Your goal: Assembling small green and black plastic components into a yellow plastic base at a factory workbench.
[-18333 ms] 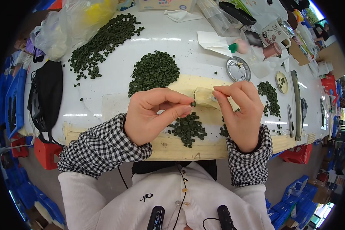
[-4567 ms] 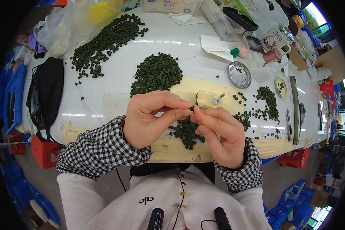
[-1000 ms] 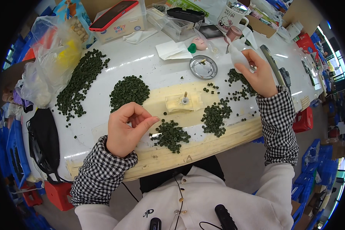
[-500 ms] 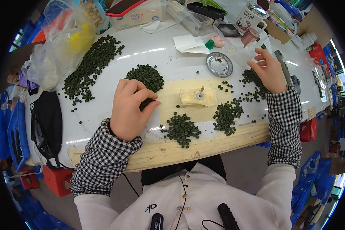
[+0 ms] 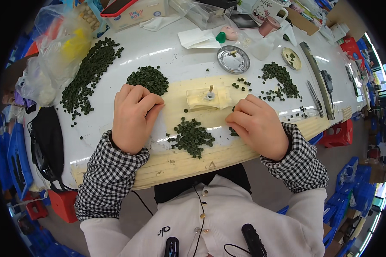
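Note:
My left hand [image 5: 135,118] is closed, thumb and fingertips pressed together, beside a heap of small dark green round parts [image 5: 148,80]. Whatever it pinches is hidden. My right hand [image 5: 258,125] is also closed in a pinch, over a pile of the same parts that it mostly covers; I cannot make out what it holds. Between the hands, a tape-wrapped block [image 5: 197,98] with an upright metal pin [image 5: 210,92] sits on a yellowish taped patch of the table. In front of the block lies another pile of dark green parts [image 5: 192,138].
A long heap of green parts [image 5: 90,64] spreads at the left, a smaller scatter [image 5: 283,81] at the right. Farther back are a round metal lid [image 5: 233,60], white tissue [image 5: 198,39] and a clear bin [image 5: 197,13]. A pen [image 5: 315,98] lies at the right.
My right hand has come from the far-right scatter leftward and nearer, to beside the block, its fingers closing into a pinch. My left hand stays in a pinch; the dark part seen in it before no longer shows.

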A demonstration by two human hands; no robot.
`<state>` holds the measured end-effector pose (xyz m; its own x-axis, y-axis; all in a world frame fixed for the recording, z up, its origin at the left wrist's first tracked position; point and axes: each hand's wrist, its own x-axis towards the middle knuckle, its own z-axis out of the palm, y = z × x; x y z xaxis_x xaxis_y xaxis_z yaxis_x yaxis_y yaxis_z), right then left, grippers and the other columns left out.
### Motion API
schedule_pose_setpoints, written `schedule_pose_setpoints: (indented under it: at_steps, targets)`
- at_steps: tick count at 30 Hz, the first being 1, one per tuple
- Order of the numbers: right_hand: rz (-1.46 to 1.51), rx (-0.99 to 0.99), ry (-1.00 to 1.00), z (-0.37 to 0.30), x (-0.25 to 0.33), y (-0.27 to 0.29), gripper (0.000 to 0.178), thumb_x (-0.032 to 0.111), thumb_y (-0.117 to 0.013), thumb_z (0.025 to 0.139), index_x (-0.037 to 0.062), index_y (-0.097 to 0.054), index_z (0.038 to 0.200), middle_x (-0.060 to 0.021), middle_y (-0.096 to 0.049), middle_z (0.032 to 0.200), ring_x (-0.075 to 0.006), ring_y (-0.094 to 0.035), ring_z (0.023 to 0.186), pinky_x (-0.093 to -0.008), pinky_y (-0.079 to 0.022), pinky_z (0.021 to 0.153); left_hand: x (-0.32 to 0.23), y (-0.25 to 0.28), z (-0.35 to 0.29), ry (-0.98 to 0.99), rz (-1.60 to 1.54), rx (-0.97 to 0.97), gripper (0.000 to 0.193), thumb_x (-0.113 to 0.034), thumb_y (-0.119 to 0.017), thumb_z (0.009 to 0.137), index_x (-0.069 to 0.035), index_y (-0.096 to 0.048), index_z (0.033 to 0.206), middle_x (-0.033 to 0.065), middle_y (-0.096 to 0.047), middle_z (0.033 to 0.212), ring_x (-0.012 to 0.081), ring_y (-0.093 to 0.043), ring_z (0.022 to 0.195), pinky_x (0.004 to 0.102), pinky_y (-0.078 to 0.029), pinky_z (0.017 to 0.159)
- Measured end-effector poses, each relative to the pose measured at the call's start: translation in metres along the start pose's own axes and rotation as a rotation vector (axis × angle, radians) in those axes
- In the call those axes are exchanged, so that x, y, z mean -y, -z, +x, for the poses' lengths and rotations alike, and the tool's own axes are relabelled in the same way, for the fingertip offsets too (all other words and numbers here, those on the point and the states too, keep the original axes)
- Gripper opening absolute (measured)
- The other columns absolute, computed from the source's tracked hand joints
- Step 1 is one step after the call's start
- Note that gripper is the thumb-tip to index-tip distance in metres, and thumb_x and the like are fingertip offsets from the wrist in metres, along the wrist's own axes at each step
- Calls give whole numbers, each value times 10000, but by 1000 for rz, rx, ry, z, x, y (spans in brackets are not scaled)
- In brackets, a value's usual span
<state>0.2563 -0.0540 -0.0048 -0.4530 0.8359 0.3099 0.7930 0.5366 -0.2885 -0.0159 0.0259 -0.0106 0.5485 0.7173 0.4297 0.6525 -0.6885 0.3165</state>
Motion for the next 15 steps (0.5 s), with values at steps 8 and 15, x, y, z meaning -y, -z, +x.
schedule_pose_setpoints:
  at_steps: [8, 15]
  targets:
    - [42, -50, -61, 1, 9, 6, 116, 33, -638, 781, 40, -530, 823, -81, -523, 727, -240, -538, 702, -339, -454, 617, -1, 2, -1, -47, -13, -48, 89, -18, -699, 760, -38, -660, 837, 58, -627, 783, 234, -542, 763, 332, -427, 717]
    - [373, -179, -107, 14, 28, 30, 144, -63, -664, 761, 11, -634, 881, -105, -613, 767, -251, -621, 678, -312, -495, 590, -5, 4, -1, 6, -78, -128, 129, 17, -711, 755, -23, -658, 866, 74, -653, 809, 219, -568, 725, 297, -470, 641]
